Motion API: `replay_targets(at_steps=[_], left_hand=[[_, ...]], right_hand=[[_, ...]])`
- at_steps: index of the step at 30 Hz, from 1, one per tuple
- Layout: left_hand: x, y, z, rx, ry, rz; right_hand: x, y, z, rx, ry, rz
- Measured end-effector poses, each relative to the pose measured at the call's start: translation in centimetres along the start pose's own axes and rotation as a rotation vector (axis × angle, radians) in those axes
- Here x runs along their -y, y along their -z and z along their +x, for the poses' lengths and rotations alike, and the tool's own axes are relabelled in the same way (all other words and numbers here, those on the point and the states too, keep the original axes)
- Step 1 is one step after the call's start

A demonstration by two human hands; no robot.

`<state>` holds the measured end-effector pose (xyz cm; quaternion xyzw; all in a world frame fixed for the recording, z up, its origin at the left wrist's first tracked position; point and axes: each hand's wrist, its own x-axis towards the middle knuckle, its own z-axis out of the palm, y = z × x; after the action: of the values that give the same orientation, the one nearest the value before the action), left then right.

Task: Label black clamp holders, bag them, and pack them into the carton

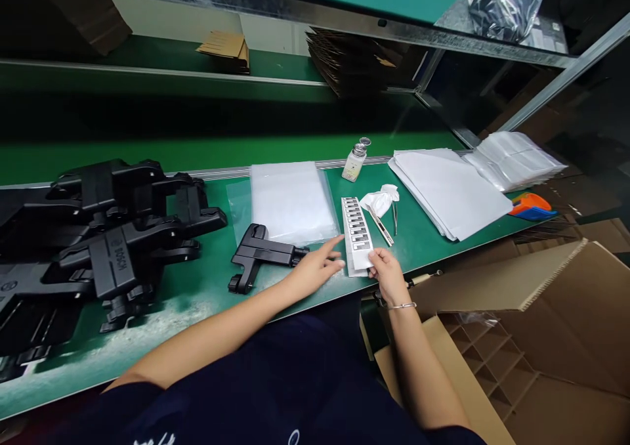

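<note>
A strip of printed labels (pixel 355 225) lies on the green bench, its near end pinched between the thumb and fingers of my right hand (pixel 388 275). Just left of that strip is my left hand (pixel 317 268), fingers apart and holding nothing that I can see. A black plastic tool part (pixel 266 251) rests by my left wrist, partly on a stack of clear plastic bags (pixel 288 199). To the right of the labels are tweezers (pixel 380 226) and a crumpled white cloth or tissue (pixel 380 200).
Several black parts marked BOSCH (pixel 115 261) are piled at left. A small bottle (pixel 355 161) stands behind the labels. White sheets (pixel 447 189), more plastic bags (pixel 516 159) and an orange-blue tape dispenser (pixel 531 205) lie at right. An open carton with dividers (pixel 556 327) sits below the bench.
</note>
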<state>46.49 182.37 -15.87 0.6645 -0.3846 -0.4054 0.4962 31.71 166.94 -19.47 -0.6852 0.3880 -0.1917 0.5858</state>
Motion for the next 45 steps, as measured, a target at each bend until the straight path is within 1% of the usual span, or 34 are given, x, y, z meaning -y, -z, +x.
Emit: replay_targets(at_steps=[1,3,5,7,9,11,15,17,19,20,22,23,24,25,27,28,29,30,31,32,33,34,35,36,38,39,40,42,44,45], left_hand=[[0.3,-1.1,1.0,0.032,0.007,-0.123],[1.1,-2.6,2.6,0.047,-0.001,-0.314],[1.7,-3.4,3.7,0.017,0.004,-0.389],[2.1,-3.7,4.2,-0.024,0.017,-0.390],[2.3,-3.9,4.3,-0.052,0.019,-0.404],[2.4,-4.0,4.2,-0.069,0.016,-0.416],[2.9,-3.9,4.5,-0.083,0.029,-0.352],[3.2,-3.8,4.7,-0.060,0.045,-0.325],[3.2,-3.7,4.6,0.006,0.055,-0.311],[3.1,-3.7,4.3,0.056,0.056,-0.283],[2.3,-3.4,2.9,0.148,0.035,-0.112],[1.7,-2.9,1.9,0.170,0.013,0.035],[1.0,-2.1,0.7,0.176,-0.013,0.206],[0.2,-0.9,-0.4,0.160,-0.037,0.373],[-1.1,2.8,-2.3,0.069,-0.062,0.623],[-1.4,5.2,-2.9,-0.010,-0.060,0.693],[-1.3,7.7,-3.3,-0.112,-0.056,0.753],[-0.9,10.2,-3.6,-0.207,-0.070,0.817],[-0.1,12.4,-3.7,-0.249,-0.095,0.855],[1.0,14.2,-3.8,-0.235,-0.118,0.854],[2.2,15.3,-4.0,-0.202,-0.127,0.825],[3.5,15.7,-4.3,-0.188,-0.123,0.775],[4.6,15.5,-4.6,-0.199,-0.112,0.716],[5.6,14.8,-5.0,-0.240,-0.098,0.656],[6.7,12.3,-5.8,-0.356,-0.066,0.555],[6.9,10.9,-6.2,-0.404,-0.052,0.517],[6.9,9.6,-6.5,-0.434,-0.039,0.489],[6.5,7.6,-7.0,-0.445,-0.024,0.471],[6.2,6.6,-7.3,-0.422,-0.028,0.485],[6.2,6.3,-7.3,-0.416,-0.035,0.491]], right_hand=[[-0.2,-0.5,-0.5,0.019,0.006,0.048],[-0.5,-1.1,-1.3,0.050,0.020,0.110],[-0.7,-1.2,-1.8,0.064,0.036,0.145],[-0.8,-0.8,-2.0,0.006,0.089,0.142],[-0.7,-0.4,-2.0,-0.108,0.223,0.026],[-0.7,-0.2,-1.9,-0.203,0.402,-0.173],[-1.1,-0.6,-2.0,-0.326,0.717,-0.586],[-1.1,-0.7,-2.4,-0.374,0.864,-0.763],[-0.7,-0.4,-3.0,-0.387,0.963,-0.807],[-0.4,-0.1,-3.3,-0.407,0.982,-0.762],[0.3,0.6,-3.8,-0.476,0.942,-0.582],[0.6,0.7,-3.9,-0.488,0.887,-0.496],[0.7,0.7,-4.0,-0.462,0.829,-0.442],[0.7,0.5,-4.0,-0.389,0.783,-0.432],[0.1,-0.7,-3.8,-0.126,0.749,-0.511],[-0.5,-1.4,-3.7,0.006,0.752,-0.566],[-1.1,-2.0,-3.5,0.099,0.756,-0.609],[-1.7,-2.5,-3.2,0.140,0.748,-0.636],[-2.3,-2.8,-2.9,0.130,0.720,-0.645],[-2.6,-2.7,-2.5,0.084,0.680,-0.640],[-2.7,-2.5,-2.1,0.020,0.639,-0.624],[-2.5,-2.2,-1.7,-0.043,0.607,-0.597],[-2.1,-1.9,-1.3,-0.101,0.584,-0.560],[-1.4,-1.7,-1.1,-0.152,0.573,-0.511],[0.5,-2.2,-1.0,-0.209,0.564,-0.393],[1.5,-3.0,-1.2,-0.192,0.550,-0.330],[2.5,-4.1,-1.5,-0.137,0.525,-0.274],[4.0,-6.9,-2.2,0.051,0.455,-0.194],[4.7,-9.8,-2.9,0.202,0.374,-0.181],[4.7,-10.9,-3.1,0.237,0.340,-0.197]])
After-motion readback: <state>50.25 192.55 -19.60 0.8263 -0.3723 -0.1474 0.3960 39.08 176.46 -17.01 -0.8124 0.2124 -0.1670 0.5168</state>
